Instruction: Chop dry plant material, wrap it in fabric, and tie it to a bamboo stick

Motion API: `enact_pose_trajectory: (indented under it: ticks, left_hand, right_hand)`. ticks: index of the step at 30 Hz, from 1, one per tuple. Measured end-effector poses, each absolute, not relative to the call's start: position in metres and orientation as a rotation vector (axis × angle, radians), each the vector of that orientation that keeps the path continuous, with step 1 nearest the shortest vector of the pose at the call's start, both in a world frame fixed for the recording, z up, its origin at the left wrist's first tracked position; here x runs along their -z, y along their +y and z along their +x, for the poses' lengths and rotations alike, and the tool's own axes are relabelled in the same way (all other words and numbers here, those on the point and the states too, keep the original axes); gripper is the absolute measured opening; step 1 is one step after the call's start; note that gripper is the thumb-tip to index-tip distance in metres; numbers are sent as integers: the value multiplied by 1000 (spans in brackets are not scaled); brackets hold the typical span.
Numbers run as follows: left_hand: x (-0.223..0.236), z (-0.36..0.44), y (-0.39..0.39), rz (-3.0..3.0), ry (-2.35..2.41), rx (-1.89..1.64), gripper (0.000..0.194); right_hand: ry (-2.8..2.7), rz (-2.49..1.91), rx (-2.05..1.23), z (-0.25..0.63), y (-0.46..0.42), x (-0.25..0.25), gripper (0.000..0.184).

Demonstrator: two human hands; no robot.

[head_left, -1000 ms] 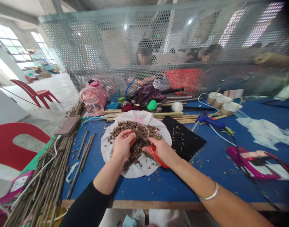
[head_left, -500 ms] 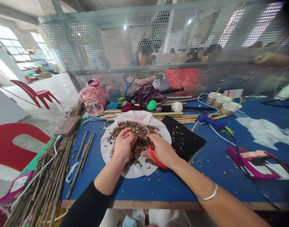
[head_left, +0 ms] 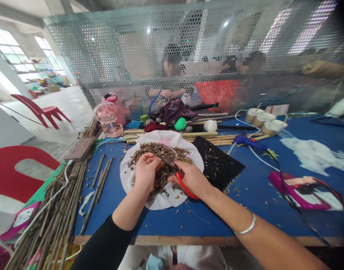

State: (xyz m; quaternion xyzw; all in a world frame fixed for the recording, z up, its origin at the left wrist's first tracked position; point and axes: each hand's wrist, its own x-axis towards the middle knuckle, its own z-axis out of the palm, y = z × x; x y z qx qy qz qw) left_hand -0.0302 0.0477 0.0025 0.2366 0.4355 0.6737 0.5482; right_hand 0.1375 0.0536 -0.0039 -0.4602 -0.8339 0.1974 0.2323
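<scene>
My right hand [head_left: 192, 179] grips a pair of red-handled scissors [head_left: 185, 187], whose dark blades point up and left toward my other hand. My left hand [head_left: 146, 170] is closed in a pinch close to the blade tips; what sits between the fingertips is too small to make out. Beneath both hands lies a heap of brown dried plant bits [head_left: 163, 180]. The heap rests on a round white cloth [head_left: 128, 189] on the blue tabletop.
A black cloth [head_left: 221, 165] lies right of the heap, near a blue glue gun [head_left: 250, 143]. Sticks [head_left: 73, 187] are bundled along the left edge, with a power bank [head_left: 79, 148] on top. Yarn balls [head_left: 180, 124], a pink jug [head_left: 111, 122] and a perforated screen [head_left: 132, 48] stand behind.
Both hands stay over the heap in nearly the same place. The left fingers have shifted very slightly, and the scissor blades remain beside them.
</scene>
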Motion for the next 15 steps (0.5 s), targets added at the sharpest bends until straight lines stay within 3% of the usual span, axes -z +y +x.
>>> enact_pose_trajectory:
  ticks: [6,15]
  left_hand:
    - [2,-31,48,642,1114,-1612,34]
    - [-2,-30,47,663,1125,-1553,37]
  right_hand:
    - [-2332,-1359,-557,137,51,-4,40]
    - [-2349,-1396,-576,145,54,-1,39]
